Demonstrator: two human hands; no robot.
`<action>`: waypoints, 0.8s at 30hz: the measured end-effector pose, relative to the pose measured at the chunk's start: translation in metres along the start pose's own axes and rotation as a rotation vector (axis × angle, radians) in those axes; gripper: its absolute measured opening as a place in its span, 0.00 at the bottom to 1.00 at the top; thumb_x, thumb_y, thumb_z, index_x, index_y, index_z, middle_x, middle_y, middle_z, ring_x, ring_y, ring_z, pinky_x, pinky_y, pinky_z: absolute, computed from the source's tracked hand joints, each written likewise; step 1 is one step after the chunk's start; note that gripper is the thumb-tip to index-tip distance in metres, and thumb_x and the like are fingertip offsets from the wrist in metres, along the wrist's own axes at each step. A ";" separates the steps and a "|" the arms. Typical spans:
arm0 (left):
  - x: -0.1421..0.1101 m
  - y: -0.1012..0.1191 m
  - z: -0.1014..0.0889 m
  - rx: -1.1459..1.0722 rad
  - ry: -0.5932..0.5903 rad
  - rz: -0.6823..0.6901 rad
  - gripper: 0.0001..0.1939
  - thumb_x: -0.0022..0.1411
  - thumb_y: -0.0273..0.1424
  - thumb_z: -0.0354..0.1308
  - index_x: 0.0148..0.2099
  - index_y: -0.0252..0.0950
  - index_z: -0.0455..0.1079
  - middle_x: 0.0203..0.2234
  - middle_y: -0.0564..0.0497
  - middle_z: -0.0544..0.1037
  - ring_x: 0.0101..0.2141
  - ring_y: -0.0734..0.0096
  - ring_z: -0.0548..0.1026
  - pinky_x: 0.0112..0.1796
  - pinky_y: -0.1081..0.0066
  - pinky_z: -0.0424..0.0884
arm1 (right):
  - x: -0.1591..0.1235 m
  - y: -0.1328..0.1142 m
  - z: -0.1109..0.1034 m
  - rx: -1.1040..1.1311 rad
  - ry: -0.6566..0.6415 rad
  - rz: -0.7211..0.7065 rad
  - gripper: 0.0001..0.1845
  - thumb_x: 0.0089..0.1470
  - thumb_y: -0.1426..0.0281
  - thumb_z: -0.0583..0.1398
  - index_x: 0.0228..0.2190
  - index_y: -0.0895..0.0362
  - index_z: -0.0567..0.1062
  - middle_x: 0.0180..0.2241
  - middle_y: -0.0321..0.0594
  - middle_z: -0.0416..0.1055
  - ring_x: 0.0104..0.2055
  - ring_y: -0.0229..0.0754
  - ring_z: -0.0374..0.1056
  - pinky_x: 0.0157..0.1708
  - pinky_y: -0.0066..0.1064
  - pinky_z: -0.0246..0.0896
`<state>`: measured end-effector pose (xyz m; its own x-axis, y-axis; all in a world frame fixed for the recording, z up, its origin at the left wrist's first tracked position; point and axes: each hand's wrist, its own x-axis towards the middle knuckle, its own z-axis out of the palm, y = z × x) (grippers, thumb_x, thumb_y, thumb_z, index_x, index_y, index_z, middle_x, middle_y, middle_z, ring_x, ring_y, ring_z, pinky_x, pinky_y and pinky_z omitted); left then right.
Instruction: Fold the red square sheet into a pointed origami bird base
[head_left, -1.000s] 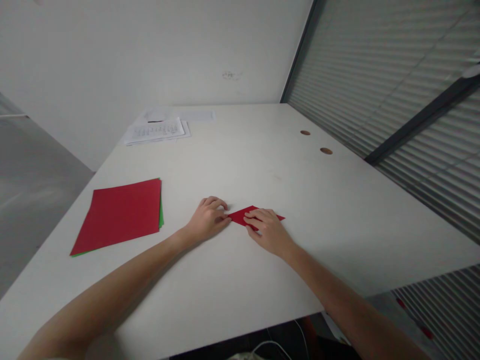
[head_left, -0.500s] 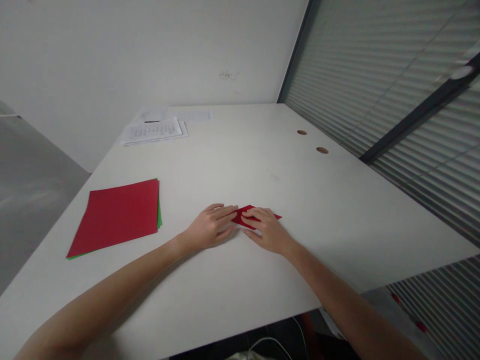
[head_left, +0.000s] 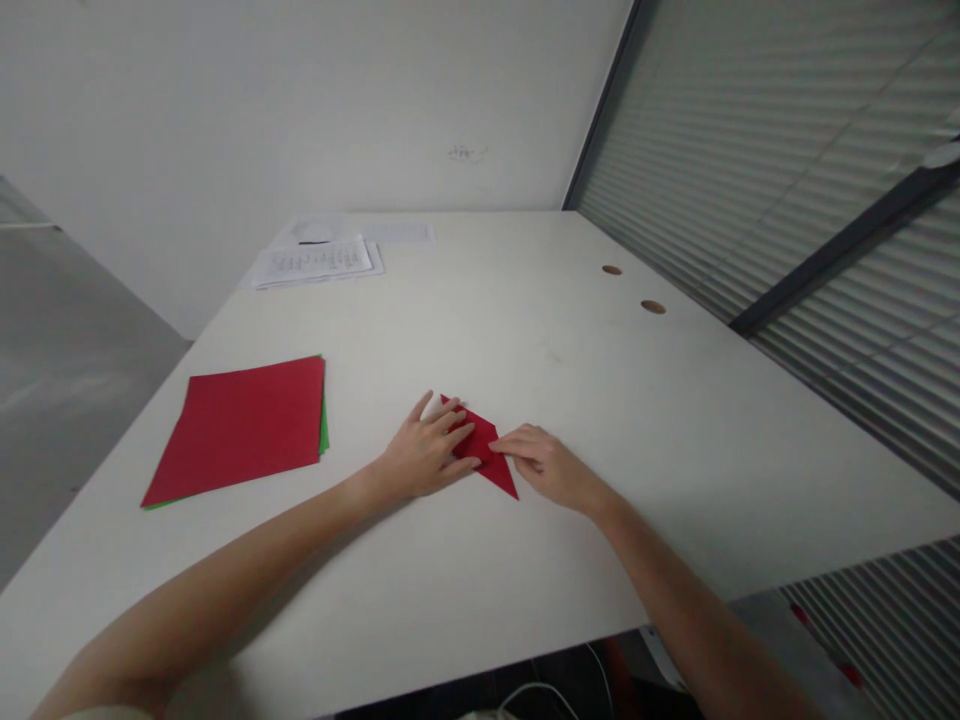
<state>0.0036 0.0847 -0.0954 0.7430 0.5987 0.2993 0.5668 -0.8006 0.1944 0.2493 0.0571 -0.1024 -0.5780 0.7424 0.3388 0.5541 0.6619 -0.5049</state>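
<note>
A small folded red paper (head_left: 486, 452) lies on the white table (head_left: 525, 330), one point aimed toward me. My left hand (head_left: 431, 450) rests flat on its left part with the fingers spread. My right hand (head_left: 541, 465) sits at its right edge, fingertips curled and touching the paper. A stack of red square sheets (head_left: 244, 425) with a green sheet showing under its edge lies to the left.
Printed white papers (head_left: 319, 262) lie at the table's far left corner. Two round brown holes (head_left: 652, 306) sit near the right edge, beside a wall of grey blinds. A white cable shows under the table's near edge.
The red paper has been turned, so its long point now aims toward me instead of to the right. My left hand has moved onto it and spread flat; my right hand has shifted off to the right.
</note>
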 end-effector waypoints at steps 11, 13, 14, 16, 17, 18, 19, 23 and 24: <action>0.004 -0.008 -0.001 -0.141 -0.052 0.209 0.21 0.68 0.36 0.52 0.60 0.36 0.66 0.56 0.40 0.71 0.57 0.55 0.67 0.58 0.52 0.61 | 0.004 -0.007 0.006 -0.165 -0.030 -0.037 0.14 0.57 0.72 0.62 0.45 0.51 0.78 0.45 0.43 0.76 0.49 0.47 0.67 0.48 0.45 0.64; 0.005 -0.008 -0.004 -0.161 -0.055 0.238 0.19 0.67 0.36 0.53 0.57 0.36 0.69 0.52 0.40 0.73 0.53 0.56 0.70 0.55 0.55 0.65 | 0.004 -0.007 0.006 -0.187 -0.046 -0.035 0.13 0.57 0.70 0.63 0.45 0.53 0.78 0.44 0.43 0.77 0.48 0.47 0.67 0.47 0.44 0.64; 0.005 -0.008 -0.005 -0.172 -0.062 0.247 0.18 0.67 0.37 0.54 0.56 0.36 0.70 0.50 0.41 0.74 0.51 0.57 0.71 0.53 0.56 0.66 | 0.005 -0.008 0.006 -0.198 -0.050 -0.041 0.13 0.57 0.69 0.63 0.45 0.53 0.78 0.43 0.42 0.77 0.47 0.47 0.68 0.46 0.44 0.64; 0.005 -0.007 -0.008 -0.192 -0.078 0.246 0.18 0.66 0.38 0.55 0.54 0.37 0.72 0.46 0.42 0.75 0.47 0.58 0.72 0.50 0.57 0.68 | 0.006 -0.008 0.007 -0.223 -0.052 -0.058 0.13 0.57 0.69 0.63 0.45 0.53 0.78 0.43 0.42 0.77 0.46 0.46 0.68 0.45 0.43 0.63; 0.006 -0.007 -0.008 -0.198 -0.084 0.238 0.17 0.65 0.38 0.56 0.53 0.37 0.73 0.45 0.42 0.75 0.46 0.59 0.73 0.49 0.58 0.68 | 0.006 -0.008 0.007 -0.236 -0.052 -0.069 0.13 0.57 0.69 0.63 0.45 0.53 0.78 0.43 0.42 0.77 0.46 0.46 0.68 0.45 0.43 0.63; 0.006 -0.007 -0.008 -0.200 -0.090 0.229 0.17 0.65 0.38 0.56 0.52 0.38 0.73 0.44 0.43 0.75 0.45 0.59 0.73 0.48 0.58 0.68 | 0.006 -0.008 0.008 -0.250 -0.051 -0.080 0.13 0.57 0.69 0.63 0.45 0.53 0.77 0.43 0.42 0.77 0.46 0.46 0.68 0.45 0.43 0.63; 0.006 -0.007 -0.008 -0.198 -0.094 0.221 0.17 0.64 0.39 0.57 0.52 0.38 0.74 0.43 0.43 0.76 0.44 0.60 0.73 0.48 0.59 0.68 | 0.006 -0.008 0.008 -0.263 -0.050 -0.091 0.13 0.57 0.69 0.63 0.45 0.53 0.77 0.43 0.42 0.77 0.46 0.46 0.68 0.45 0.43 0.63; 0.007 -0.007 -0.007 -0.173 -0.093 0.211 0.16 0.65 0.40 0.56 0.49 0.38 0.76 0.40 0.44 0.76 0.41 0.62 0.73 0.46 0.60 0.68 | 0.007 -0.009 0.009 -0.304 -0.037 -0.131 0.11 0.59 0.68 0.61 0.44 0.54 0.78 0.42 0.42 0.77 0.44 0.46 0.69 0.43 0.42 0.64; 0.007 -0.007 -0.006 -0.167 -0.090 0.211 0.15 0.66 0.40 0.56 0.49 0.38 0.76 0.41 0.44 0.76 0.41 0.62 0.73 0.45 0.60 0.68 | 0.007 -0.009 0.009 -0.309 -0.033 -0.136 0.11 0.60 0.68 0.60 0.44 0.54 0.78 0.42 0.42 0.77 0.44 0.45 0.69 0.42 0.42 0.64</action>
<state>0.0028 0.0947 -0.0887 0.8711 0.4122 0.2671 0.3351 -0.8963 0.2904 0.2343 0.0554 -0.1024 -0.6750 0.6449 0.3584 0.6232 0.7584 -0.1910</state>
